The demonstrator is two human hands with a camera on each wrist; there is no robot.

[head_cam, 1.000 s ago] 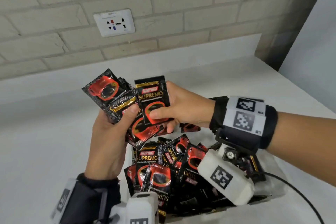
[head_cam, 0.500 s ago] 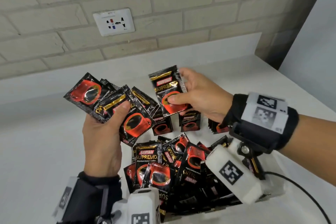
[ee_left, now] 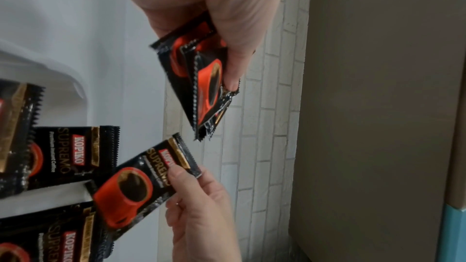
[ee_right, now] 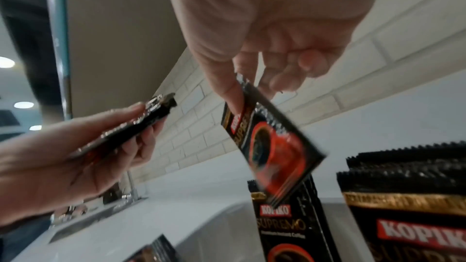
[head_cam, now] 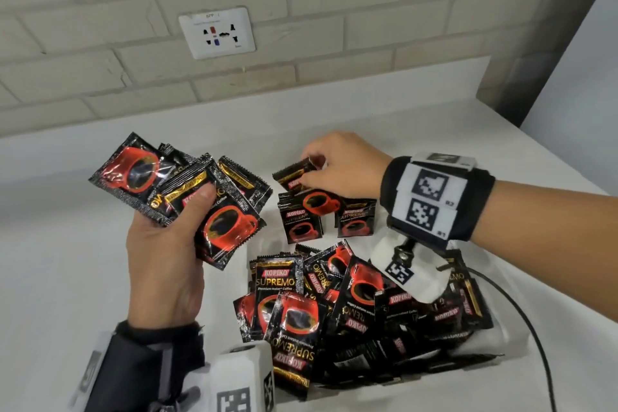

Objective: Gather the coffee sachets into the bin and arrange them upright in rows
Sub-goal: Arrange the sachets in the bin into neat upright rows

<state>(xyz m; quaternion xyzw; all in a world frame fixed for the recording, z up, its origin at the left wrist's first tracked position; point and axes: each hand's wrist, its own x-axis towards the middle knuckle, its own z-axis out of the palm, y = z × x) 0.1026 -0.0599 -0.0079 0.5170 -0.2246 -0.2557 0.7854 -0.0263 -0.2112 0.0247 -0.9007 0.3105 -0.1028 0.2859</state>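
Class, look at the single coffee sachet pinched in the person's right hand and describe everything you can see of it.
The single sachet is a flat, glossy black foil packet with serrated end seals, a gold band, a red Kopiko label, Supremo lettering and a red cup of coffee. The right hand pinches its top edge between thumb and fingertips. It hangs tilted, lower end down, over the upright sachets standing in rows at the far end of the bin. Whether it touches them cannot be told. It looks sealed.
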